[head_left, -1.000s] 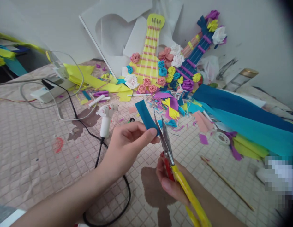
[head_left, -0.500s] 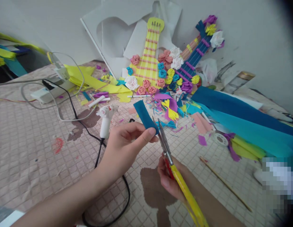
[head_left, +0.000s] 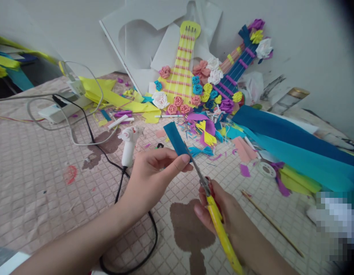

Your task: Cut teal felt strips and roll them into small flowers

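Note:
Between the thumb and fingers of my left hand (head_left: 158, 172) is a strip of dark blue crepe paper (head_left: 174, 138), its far end sticking up. My right hand (head_left: 219, 210) grips scissors (head_left: 218, 225) with yellow and red handles. The blades point up and away, close together at the right edge of the strip beside my left thumb. Whether the paper lies between the blades I cannot tell. A white glue gun (head_left: 129, 147) stands just left of my left hand. Past the blades lies a light blue tied paper bow (head_left: 202, 151).
A yellow paper-covered guitar (head_left: 181, 72) and a blue one (head_left: 237, 72), both with paper flowers, lean at the back. Blue crepe sheets (head_left: 297, 141), a tape roll (head_left: 266, 170) and a wooden stick (head_left: 271, 222) lie right. A power strip (head_left: 64, 108) and cables (head_left: 89, 131) lie left.
The scissor blades have gone from spread apart to nearly closed, and my right hand has turned slightly with them. My left hand holds the strip in almost the same place.

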The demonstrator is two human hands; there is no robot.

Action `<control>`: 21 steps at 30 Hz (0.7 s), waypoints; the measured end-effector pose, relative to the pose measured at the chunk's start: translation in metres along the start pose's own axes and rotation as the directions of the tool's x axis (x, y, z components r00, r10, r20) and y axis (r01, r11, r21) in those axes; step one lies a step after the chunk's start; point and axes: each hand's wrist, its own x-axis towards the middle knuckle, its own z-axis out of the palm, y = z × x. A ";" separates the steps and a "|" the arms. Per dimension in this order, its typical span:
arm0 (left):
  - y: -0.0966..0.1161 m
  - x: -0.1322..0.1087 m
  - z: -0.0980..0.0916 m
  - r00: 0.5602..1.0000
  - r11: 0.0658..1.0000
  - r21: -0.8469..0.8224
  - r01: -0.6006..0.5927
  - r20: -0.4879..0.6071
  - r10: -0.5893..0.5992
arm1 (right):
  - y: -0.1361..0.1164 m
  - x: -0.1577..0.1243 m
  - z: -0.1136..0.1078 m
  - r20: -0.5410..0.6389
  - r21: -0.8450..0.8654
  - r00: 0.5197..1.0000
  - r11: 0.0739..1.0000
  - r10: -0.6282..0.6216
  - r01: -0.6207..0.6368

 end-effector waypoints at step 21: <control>0.001 -0.003 0.002 1.000 1.000 0.001 -0.009 -0.001 0.009 | -0.001 0.000 -0.006 -0.005 -0.139 0.999 0.990 0.036 -0.037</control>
